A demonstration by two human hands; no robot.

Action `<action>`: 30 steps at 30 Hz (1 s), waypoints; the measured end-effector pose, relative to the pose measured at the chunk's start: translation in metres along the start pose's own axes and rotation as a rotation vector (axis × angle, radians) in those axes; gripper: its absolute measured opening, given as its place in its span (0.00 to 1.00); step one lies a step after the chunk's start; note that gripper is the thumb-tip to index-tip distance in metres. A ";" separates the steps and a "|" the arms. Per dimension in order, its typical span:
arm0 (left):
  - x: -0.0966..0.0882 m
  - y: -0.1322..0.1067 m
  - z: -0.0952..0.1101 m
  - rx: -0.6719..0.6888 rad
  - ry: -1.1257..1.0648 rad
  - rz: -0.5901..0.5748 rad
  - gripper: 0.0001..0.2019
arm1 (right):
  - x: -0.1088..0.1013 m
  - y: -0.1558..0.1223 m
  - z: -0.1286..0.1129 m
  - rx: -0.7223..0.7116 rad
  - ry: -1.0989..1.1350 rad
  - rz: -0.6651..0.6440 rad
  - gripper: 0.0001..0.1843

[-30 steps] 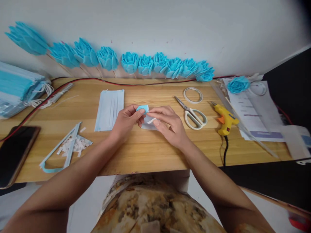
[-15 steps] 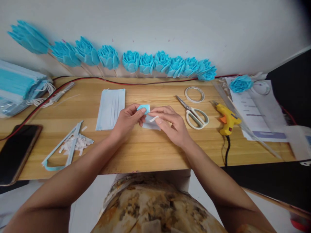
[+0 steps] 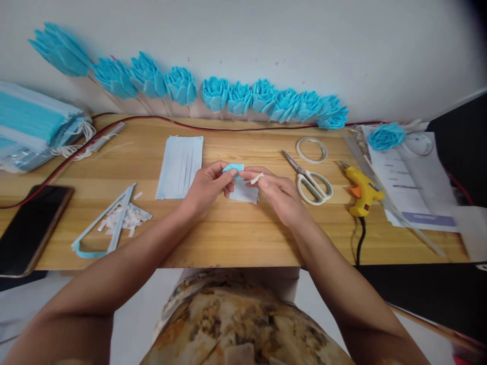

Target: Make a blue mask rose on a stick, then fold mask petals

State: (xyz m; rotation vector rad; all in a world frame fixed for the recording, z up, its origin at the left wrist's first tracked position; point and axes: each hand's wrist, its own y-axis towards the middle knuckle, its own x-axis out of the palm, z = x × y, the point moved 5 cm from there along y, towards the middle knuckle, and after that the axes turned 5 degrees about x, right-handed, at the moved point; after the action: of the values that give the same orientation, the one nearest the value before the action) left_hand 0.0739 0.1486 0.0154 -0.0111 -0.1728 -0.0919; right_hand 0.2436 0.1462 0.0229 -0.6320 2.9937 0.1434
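My left hand point(image 3: 209, 186) pinches a small piece of blue mask fabric point(image 3: 235, 168) between thumb and fingers. My right hand point(image 3: 277, 190) is closed with a short white paper strip point(image 3: 256, 178) between thumb and fingers, and its fingertips reach the edge of the blue piece. Under the hands lies a pale fabric piece point(image 3: 243, 191) on the table. Left of my left hand rests a flat pleated face mask point(image 3: 180, 167). Scissors with white handles point(image 3: 310, 182) lie to the right of my right hand, below a roll of tape point(image 3: 312, 150).
Blue fabric flowers point(image 3: 215, 95) on sticks lean along the wall. A yellow glue gun point(image 3: 361, 190) and papers point(image 3: 403, 177) lie right. At left are packed masks point(image 3: 34, 126), a phone point(image 3: 30, 228), white scraps point(image 3: 127, 217) and cut mask edging point(image 3: 117, 218). A cable point(image 3: 213, 129) crosses the back.
The view has shifted slightly, so the table items appear further right. My right hand has drawn the white strip a little away from the blue piece; my left hand keeps its pinch.
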 end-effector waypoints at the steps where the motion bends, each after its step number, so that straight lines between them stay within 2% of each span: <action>1: 0.000 0.000 0.000 -0.005 0.000 -0.005 0.14 | 0.000 0.000 0.001 0.008 0.000 0.008 0.18; 8: -0.001 0.001 -0.005 -0.049 -0.087 -0.002 0.20 | -0.002 0.002 0.007 0.011 0.104 0.023 0.17; 15: -0.003 0.002 -0.006 -0.034 -0.086 0.014 0.15 | 0.000 0.003 0.006 0.019 0.103 0.003 0.18; 19: -0.002 0.002 -0.006 -0.046 -0.103 0.003 0.16 | -0.001 0.003 0.006 0.005 0.115 0.005 0.16; 30: -0.002 0.001 -0.004 -0.040 0.002 -0.027 0.15 | 0.000 0.003 0.007 0.022 0.095 0.000 0.19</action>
State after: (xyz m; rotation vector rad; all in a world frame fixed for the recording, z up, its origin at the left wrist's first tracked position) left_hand 0.0730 0.1495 0.0116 -0.0489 -0.1690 -0.1224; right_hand 0.2423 0.1493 0.0165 -0.6542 3.0814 0.0831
